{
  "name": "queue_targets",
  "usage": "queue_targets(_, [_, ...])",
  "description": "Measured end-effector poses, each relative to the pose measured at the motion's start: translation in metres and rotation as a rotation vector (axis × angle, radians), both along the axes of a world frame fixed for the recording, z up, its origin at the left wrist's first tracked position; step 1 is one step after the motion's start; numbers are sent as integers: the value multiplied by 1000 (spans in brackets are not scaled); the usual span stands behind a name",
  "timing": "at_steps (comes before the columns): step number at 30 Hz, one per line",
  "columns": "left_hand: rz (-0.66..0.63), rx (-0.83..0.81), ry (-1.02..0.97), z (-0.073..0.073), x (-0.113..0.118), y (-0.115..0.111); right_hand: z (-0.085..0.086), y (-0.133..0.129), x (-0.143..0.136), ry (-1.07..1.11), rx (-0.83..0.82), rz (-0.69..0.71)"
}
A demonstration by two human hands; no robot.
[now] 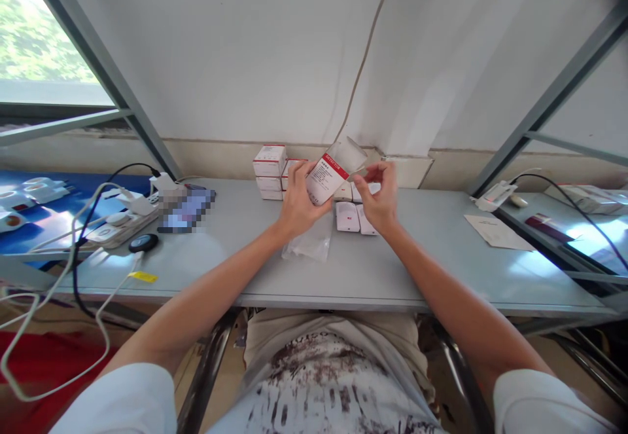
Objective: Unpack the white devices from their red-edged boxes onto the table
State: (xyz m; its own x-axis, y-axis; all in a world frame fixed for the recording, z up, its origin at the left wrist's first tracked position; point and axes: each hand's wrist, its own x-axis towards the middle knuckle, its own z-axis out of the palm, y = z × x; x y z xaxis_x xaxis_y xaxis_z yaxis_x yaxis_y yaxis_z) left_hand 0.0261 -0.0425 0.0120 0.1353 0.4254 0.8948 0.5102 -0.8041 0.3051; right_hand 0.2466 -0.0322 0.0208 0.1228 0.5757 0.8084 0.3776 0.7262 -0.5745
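Note:
A white box with a red band (328, 175) is tilted above the table, its flaps raised at the top right end. My left hand (298, 199) is wrapped round its lower left side. The fingers of my right hand (379, 195) are pinched at a flap on the box's right. Under the hands, white rounded devices (348, 217) lie side by side on the table. A clear plastic bag (310, 244) lies just left of them. Stacked boxes (269, 169) with red edges stand behind my left hand.
On the grey table (235, 251), a blurred phone (187, 210), a power strip (115, 226) with cables and a black round object (143, 243) lie left. A paper sheet (498, 232) lies right. Metal frame posts rise on both sides.

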Motion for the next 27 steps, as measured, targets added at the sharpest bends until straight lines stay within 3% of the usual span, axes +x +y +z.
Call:
queue_targets(7, [-81, -174, 33, -8, -2, 1, -6, -8, -9, -42, -43, 162])
queue_targets(12, [-236, -229, -22, -1, -1, -1, -4, -9, -8, -76, 16, 125])
queue_targets(18, [-410, -480, -161, 4, 4, -3, 1, -12, -8, -148, 27, 115])
queue_targets(22, [-441, -486, -171, 3, 7, -6, 1, -10, -10, -131, 44, 147])
queue_targets(27, [-391, -517, -153, 0, 11, -8, 3, -7, -10, 2, -27, 111])
